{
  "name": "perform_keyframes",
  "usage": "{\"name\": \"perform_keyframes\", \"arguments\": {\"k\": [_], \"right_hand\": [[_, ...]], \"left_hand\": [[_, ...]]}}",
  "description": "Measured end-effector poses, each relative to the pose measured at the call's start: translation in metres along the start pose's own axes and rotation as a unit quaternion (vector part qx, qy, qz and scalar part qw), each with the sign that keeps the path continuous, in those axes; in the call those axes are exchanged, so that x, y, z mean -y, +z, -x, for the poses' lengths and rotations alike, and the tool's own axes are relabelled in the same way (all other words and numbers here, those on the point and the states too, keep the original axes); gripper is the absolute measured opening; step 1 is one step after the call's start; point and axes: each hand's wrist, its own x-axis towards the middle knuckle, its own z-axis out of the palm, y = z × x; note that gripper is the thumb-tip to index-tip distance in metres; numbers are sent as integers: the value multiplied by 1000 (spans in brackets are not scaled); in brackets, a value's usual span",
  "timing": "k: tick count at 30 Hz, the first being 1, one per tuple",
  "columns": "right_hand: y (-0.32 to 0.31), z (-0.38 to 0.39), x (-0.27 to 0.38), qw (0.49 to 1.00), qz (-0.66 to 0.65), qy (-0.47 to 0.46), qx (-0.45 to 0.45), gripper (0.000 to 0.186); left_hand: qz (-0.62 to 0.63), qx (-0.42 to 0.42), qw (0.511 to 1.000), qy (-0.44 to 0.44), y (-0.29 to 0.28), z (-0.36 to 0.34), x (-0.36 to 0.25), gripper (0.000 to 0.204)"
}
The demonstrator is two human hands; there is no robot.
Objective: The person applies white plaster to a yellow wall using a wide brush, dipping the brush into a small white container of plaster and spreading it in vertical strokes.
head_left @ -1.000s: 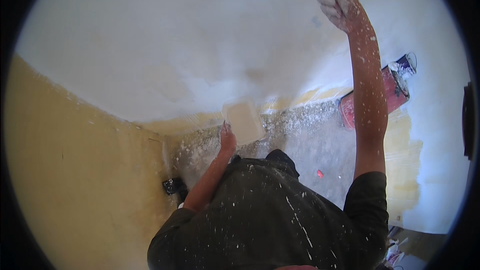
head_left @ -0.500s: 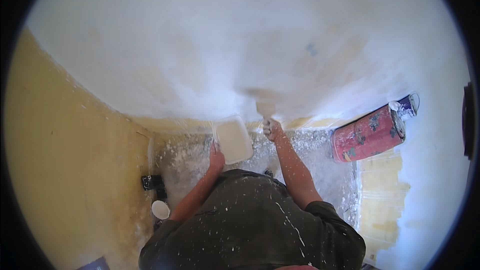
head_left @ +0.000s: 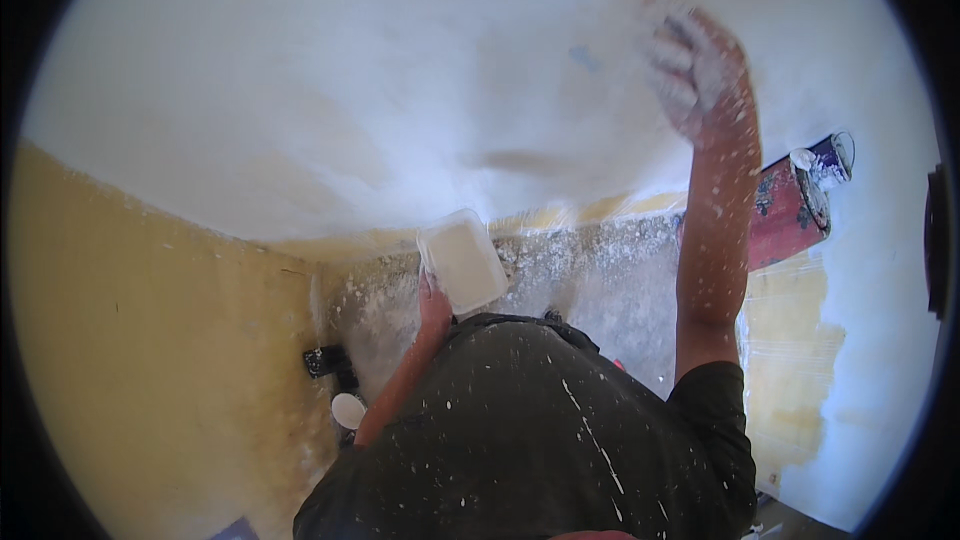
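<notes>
Red sack [head_left: 785, 215]: you see it at the right of the frame, lying tilted against the foot of the white wall; a long red package with dark marks, partly behind your raised arm.
Blue can [head_left: 830, 160]: just beside the sack's upper end, right edge; a round can, blue label, pale rim.
Signs, screens: none.

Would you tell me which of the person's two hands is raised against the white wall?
The right hand, spattered white and stretched high on the wall. The left hand stays low, holding the white tray.
</notes>
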Motion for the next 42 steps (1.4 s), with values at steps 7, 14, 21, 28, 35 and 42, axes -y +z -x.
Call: {"name": "perform_keyframes", "arguments": {"k": [7, 14, 21, 28, 35, 42], "right_hand": [[-31, -49, -88, 997, -50, 64, 16, 54], [-111, -25, -352, 939, -212, 256, 91, 17], [-211, -64, -445, 959, -24, 56, 277, 8], [-85, -41, -120, 978, -170, 57, 109, 46], [-93, -52, 15, 920, -107, -248, 284, 23], [-71, -98, -78, 622, 506, -565, -192, 40]], "left_hand": [[-90, -4, 996, 26, 6, -25, 19, 42], [-522, 59, 825, 207, -9, -41, 41, 57], [-452, 111, 851, 243, 25, -53, 41, 61], [-516, 37, 826, 225, 12, -44, 38, 46], [-425, 79, 869, 241, 41, -43, 76, 43], [-515, 59, 821, 240, 35, -35, 115, 43]]}}
